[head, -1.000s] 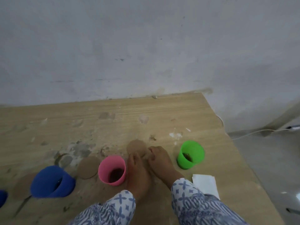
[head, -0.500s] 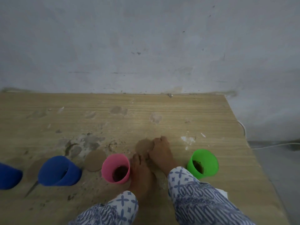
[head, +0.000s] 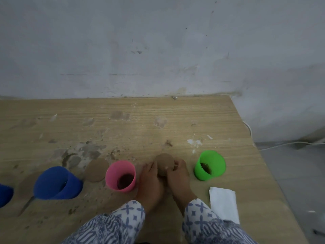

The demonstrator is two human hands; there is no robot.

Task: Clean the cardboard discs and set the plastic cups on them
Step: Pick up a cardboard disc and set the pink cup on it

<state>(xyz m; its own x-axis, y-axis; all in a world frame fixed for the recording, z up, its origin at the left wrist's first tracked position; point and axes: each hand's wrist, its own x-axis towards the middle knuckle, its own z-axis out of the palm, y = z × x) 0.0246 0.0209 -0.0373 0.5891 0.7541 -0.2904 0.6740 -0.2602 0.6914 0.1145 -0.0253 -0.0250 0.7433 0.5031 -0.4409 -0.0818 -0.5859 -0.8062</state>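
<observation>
Round brown cardboard disc (head: pixel 164 164) caught between the two hands, over the light wooden tabletop (head: pixel 158 117), toward its near edge. Left hand (head: pixel 151 182) against the disc's left rim, fingers curled up along it. Right hand (head: pixel 178 175) on the right rim, fingers bent over the edge, thumb tip pressed on the disc's face. Pinched from both sides. Cannot tell whether lifted clear of the wood or leaning on it.

Just left of the left hand, almost touching its knuckles: upright pink plastic cup (head: pixel 121 175), dark inside at the bottom. To the right of the right hand, apart from it: upright green plastic cup (head: pixel 210 165), dark residue in its base too.

Farther left, a second flat cardboard disc (head: pixel 96 170) lying on the wood, its right edge hidden behind the pink cup. Beyond that, a dark blue plastic cup (head: pixel 56 183), and another blue cup (head: pixel 4 194) cut off by the frame's left edge.

Folded white paper tissue (head: pixel 224 203) flat on the table beside the right blue-and-white patterned sleeve (head: pixel 198 219). Stains and crumbs across the wood behind the cups.
</observation>
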